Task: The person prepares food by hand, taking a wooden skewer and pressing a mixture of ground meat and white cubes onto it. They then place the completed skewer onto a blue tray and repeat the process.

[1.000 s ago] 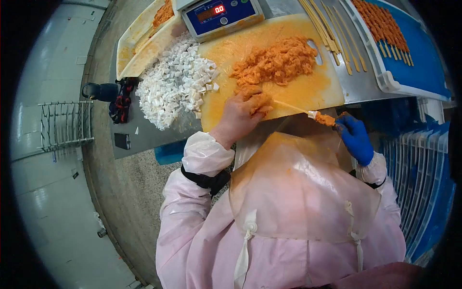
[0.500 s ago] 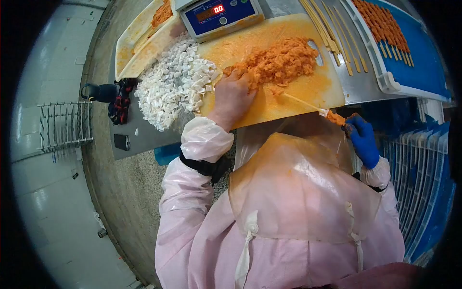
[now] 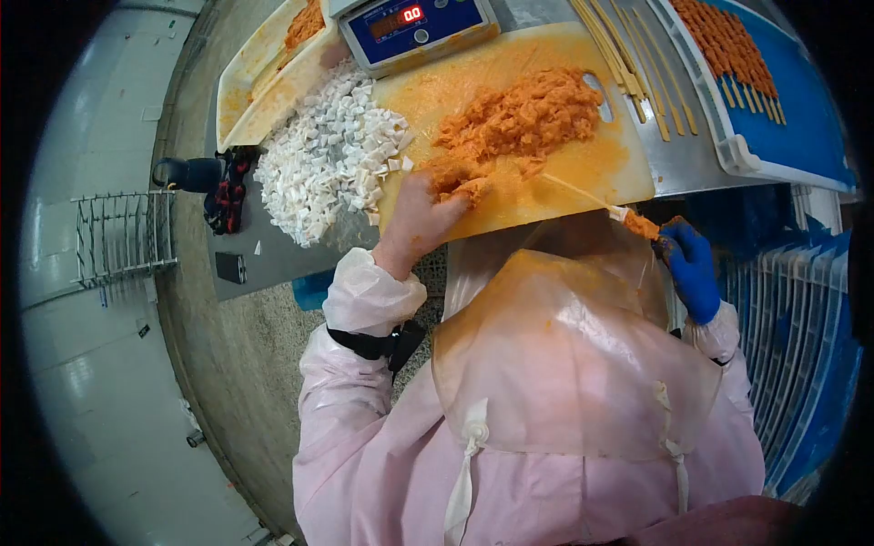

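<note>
My left hand (image 3: 426, 217), bare and smeared orange, is at the near left edge of the yellow-stained cutting board (image 3: 628, 164). Its fingers curl round a clump of orange marinated meat. The main heap of this meat (image 3: 528, 114) lies just beyond, on the board. My right hand, in a blue glove (image 3: 689, 268), grips a skewer (image 3: 574, 189) at its meat-coated end. A white cube (image 3: 619, 214) sits on the skewer beside the meat, and the bare stick slants over the board's near edge.
White cubes (image 3: 319, 168) are piled left of the board. Behind are a scale (image 3: 414, 36) reading 0.0 and a stained tub (image 3: 238, 100). Bare skewers (image 3: 628, 55) lie at the right, beside a blue-lined tray (image 3: 801, 118) holding several finished skewers.
My left hand has drawn back from the heap toward me and turned, with its thumb now showing and meat in its fingers. My right hand and the skewer have shifted only slightly.
</note>
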`<state>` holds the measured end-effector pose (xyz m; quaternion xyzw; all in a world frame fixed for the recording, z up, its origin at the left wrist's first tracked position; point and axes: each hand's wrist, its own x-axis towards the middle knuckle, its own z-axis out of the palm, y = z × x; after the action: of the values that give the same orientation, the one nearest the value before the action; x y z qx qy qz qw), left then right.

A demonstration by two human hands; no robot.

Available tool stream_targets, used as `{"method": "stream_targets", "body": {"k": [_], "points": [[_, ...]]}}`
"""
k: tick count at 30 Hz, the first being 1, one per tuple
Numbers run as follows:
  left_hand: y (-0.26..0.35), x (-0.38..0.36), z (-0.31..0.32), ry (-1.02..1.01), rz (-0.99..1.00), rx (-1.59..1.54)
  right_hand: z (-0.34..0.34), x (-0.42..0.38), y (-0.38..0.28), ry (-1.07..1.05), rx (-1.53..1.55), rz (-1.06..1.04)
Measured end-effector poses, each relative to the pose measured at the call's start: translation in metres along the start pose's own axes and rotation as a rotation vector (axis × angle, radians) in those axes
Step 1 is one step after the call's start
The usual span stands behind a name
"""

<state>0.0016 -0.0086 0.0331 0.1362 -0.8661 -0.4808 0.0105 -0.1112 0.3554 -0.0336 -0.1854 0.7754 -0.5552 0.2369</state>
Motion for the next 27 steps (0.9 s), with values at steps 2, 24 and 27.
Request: {"method": "stream_targets", "body": {"k": [2,24,27], "points": [[-0.005,-0.003,0.003,0.016,0.133,0.215,0.002,-0.002,0.003,0.019,0.035,0.014],[-0.029,-0.004,0.015,0.025,0.338,0.575,0.008,0.000,-0.019,-0.081,-0.260,-0.151],[-0.026,-0.002,0.014,0.014,0.345,0.586,0.007,0.001,-0.020,-0.055,-0.285,-0.202]]}}
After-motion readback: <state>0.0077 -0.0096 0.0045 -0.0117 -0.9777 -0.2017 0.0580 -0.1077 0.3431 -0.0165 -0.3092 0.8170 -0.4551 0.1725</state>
